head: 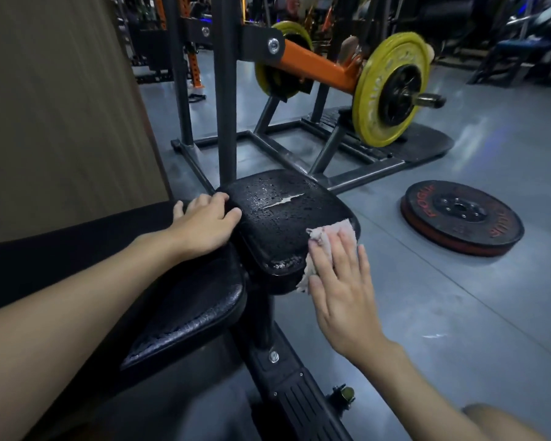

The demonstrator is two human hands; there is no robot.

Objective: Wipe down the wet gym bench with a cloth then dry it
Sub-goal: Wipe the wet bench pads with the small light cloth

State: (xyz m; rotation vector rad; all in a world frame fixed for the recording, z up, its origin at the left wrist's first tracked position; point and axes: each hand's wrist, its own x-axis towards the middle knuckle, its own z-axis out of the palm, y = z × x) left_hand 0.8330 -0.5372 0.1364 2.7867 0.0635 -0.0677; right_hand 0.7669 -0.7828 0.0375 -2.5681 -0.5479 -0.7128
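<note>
A black padded bench seat (280, 214) sits at the centre, beaded with water drops and split by a pale tear near its middle. My right hand (341, 281) lies flat with fingers spread, pressing a small pale pink cloth (328, 237) against the seat's right edge. My left hand (204, 224) rests on the seat's left edge, fingers curled over it, holding nothing loose. A second black pad (191, 310) lies lower, under my left forearm, its cracked surface also shiny.
A red-and-black weight plate (462, 218) lies flat on the grey floor to the right. Behind stands a black-and-orange machine frame (226, 90) carrying yellow plates (392, 90). A brown panel (61, 106) rises at the left. The bench's black base rail (303, 399) runs toward me.
</note>
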